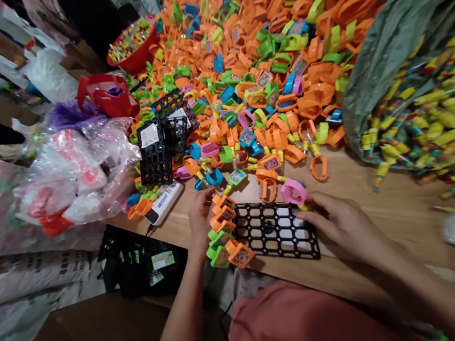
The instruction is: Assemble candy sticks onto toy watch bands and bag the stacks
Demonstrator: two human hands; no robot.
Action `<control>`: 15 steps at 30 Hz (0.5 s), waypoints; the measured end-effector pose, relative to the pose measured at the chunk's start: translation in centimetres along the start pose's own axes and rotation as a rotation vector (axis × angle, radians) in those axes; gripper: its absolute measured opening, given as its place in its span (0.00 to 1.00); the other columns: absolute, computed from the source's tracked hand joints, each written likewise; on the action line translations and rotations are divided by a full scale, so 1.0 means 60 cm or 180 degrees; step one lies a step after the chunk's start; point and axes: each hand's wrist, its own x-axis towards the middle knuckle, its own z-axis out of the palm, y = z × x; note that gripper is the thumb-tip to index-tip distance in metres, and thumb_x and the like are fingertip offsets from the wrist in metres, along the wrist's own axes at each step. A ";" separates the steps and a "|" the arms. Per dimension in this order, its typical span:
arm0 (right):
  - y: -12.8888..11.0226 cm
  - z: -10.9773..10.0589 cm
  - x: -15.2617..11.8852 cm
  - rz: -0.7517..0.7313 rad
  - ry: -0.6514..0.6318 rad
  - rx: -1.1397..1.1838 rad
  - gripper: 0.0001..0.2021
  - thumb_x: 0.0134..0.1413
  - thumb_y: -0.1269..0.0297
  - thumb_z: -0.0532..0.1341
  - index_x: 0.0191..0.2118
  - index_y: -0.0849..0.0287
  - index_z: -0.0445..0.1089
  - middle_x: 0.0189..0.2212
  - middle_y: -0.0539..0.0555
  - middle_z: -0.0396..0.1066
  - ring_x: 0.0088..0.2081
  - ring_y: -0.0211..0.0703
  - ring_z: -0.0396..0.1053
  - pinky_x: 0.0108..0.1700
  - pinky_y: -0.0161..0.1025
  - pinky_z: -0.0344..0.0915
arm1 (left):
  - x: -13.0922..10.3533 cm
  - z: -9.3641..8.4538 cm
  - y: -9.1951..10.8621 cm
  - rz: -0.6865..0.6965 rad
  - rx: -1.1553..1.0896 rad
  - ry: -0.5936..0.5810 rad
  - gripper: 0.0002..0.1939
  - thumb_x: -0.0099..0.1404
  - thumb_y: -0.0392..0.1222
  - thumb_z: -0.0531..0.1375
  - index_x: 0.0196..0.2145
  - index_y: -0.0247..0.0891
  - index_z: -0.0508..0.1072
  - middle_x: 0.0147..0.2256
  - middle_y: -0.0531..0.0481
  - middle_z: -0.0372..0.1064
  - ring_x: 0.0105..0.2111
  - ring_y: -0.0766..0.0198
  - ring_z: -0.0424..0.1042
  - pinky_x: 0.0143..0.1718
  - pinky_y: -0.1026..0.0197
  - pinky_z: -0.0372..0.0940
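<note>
A black plastic grid tray [269, 227] lies at the table's front edge, tilted toward me. Orange and green toy watches [224, 223] are lined up along its left side. My left hand [201, 221] is closed on that left end, its fingertips partly hidden by the watches. At the tray's upper right corner, my right hand [340, 224] pinches a pink toy watch [293, 191] by the yellow piece at its lower end. Just beyond the tray are loose toy watches, including an orange one [268, 190] and a green one [236, 178].
A large heap of toy watches [280, 70] covers the table's back. More black grid trays [155, 164] and a white power bank [166, 203] lie left. At right stands a green sack [381, 48] of yellow-wrapped sticks [431, 121]. A red basin [136, 61] sits behind.
</note>
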 end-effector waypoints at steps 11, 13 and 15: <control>-0.062 0.107 0.036 0.0075 -0.0561 0.1456 0.09 0.63 0.63 0.59 0.44 0.56 0.75 0.37 0.53 0.78 0.40 0.48 0.74 0.46 0.43 0.70 | -0.077 -0.055 0.112 0.0990 -0.0048 -0.0673 0.28 0.77 0.58 0.49 0.68 0.45 0.62 0.69 0.40 0.58 0.69 0.50 0.58 0.70 0.45 0.55; -0.064 0.126 0.038 -0.0029 -0.0570 0.1330 0.09 0.62 0.65 0.58 0.43 0.57 0.75 0.38 0.54 0.78 0.41 0.49 0.75 0.46 0.43 0.69 | -0.079 -0.052 0.111 0.1037 0.0209 -0.0882 0.30 0.77 0.55 0.53 0.72 0.47 0.54 0.72 0.40 0.49 0.72 0.49 0.51 0.71 0.43 0.52; -0.062 0.135 0.039 -0.0199 -0.0609 0.1036 0.09 0.62 0.68 0.57 0.39 0.58 0.75 0.35 0.54 0.78 0.37 0.47 0.74 0.42 0.41 0.68 | -0.078 -0.048 0.105 0.1032 0.0325 -0.0942 0.32 0.77 0.51 0.55 0.73 0.48 0.50 0.74 0.39 0.45 0.73 0.49 0.49 0.71 0.43 0.52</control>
